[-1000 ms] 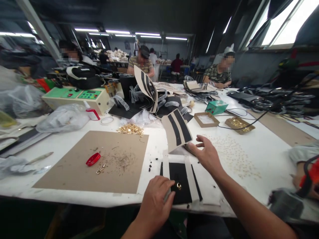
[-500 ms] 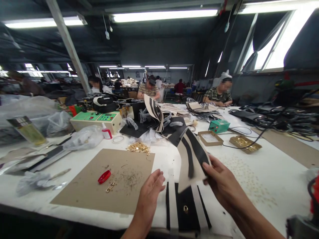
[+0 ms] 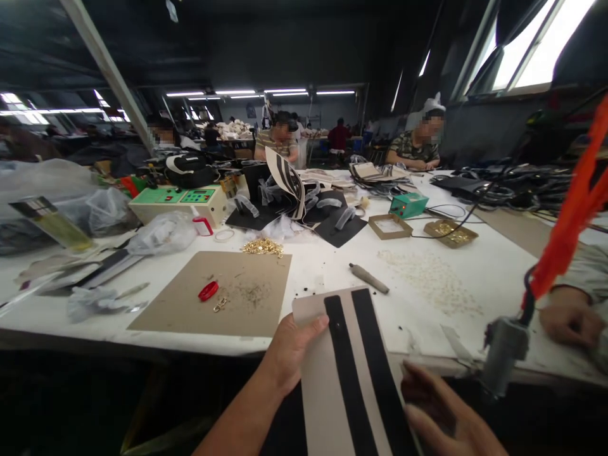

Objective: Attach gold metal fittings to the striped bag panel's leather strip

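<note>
My left hand grips a beige panel with black stripes by its upper left side, thumb on top. The panel slants down past the table's front edge, its lower end beyond the view. Beside its right edge is my right hand, fingers curved and apart; whether they touch the panel cannot be made out. Dark material shows under the panel's left side. Left of the hands, a brown board bears a red ring-shaped item, a gold clasp and dark scraps.
Behind the board lies a pile of gold hardware. A grey stick-like tool lies beyond the panel. At right are scattered small pieces, a hanging grey device with an orange-red cord, and another person's hand. Co-workers sit across the table.
My left hand, empty before, now holds a striped panel. The panel raised in my right hand is no longer up there; that hand has come down and loosened. The view has tilted downward.
</note>
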`<act>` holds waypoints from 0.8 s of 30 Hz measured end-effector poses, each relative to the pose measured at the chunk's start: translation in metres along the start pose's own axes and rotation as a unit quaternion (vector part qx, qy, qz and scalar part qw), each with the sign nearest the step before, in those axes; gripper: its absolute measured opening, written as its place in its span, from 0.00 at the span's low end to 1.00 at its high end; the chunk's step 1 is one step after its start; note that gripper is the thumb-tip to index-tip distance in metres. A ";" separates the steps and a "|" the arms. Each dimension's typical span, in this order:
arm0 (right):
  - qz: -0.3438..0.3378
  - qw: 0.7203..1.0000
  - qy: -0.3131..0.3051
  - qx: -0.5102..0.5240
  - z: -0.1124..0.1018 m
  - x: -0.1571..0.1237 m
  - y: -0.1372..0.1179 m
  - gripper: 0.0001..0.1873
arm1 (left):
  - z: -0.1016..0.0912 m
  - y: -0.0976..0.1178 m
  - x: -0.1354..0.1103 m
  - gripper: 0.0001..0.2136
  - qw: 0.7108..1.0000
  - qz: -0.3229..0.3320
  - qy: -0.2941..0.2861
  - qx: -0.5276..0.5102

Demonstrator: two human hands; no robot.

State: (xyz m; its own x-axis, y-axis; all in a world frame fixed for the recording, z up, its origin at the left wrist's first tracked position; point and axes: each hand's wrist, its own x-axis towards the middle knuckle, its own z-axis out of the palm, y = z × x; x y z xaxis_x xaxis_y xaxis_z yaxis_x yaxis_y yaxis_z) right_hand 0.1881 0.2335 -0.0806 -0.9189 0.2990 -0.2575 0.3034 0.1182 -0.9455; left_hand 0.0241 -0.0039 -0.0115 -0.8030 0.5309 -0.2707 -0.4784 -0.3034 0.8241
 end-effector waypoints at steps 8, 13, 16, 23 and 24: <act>-0.016 0.979 -0.113 0.171 0.036 0.046 -0.068 0.36 | 0.005 -0.034 -0.019 0.25 0.997 -0.037 0.016 0.059; 0.047 0.949 -0.167 0.265 0.053 0.055 -0.046 0.25 | -0.005 -0.047 -0.017 0.25 0.997 -0.052 0.034 0.049; 0.078 0.942 -0.164 0.281 0.055 0.060 -0.036 0.25 | -0.007 -0.048 -0.013 0.23 0.996 -0.058 0.035 0.050; 0.049 0.985 -0.068 0.153 0.051 0.062 -0.043 0.25 | -0.005 -0.044 -0.007 0.25 0.995 -0.061 0.022 0.075; 0.016 0.994 -0.027 0.104 0.044 0.068 -0.046 0.25 | -0.005 -0.045 -0.007 0.25 0.994 -0.059 0.032 0.083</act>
State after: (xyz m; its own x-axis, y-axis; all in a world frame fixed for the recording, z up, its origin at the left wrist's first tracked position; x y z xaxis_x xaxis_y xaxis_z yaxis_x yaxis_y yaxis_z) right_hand 0.0999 0.2065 -0.0631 -0.9233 0.2473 -0.2938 0.2801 -0.0899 -0.9558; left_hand 0.0496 0.0018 -0.0493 -0.7684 0.5023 -0.3965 -0.5094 -0.1051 0.8541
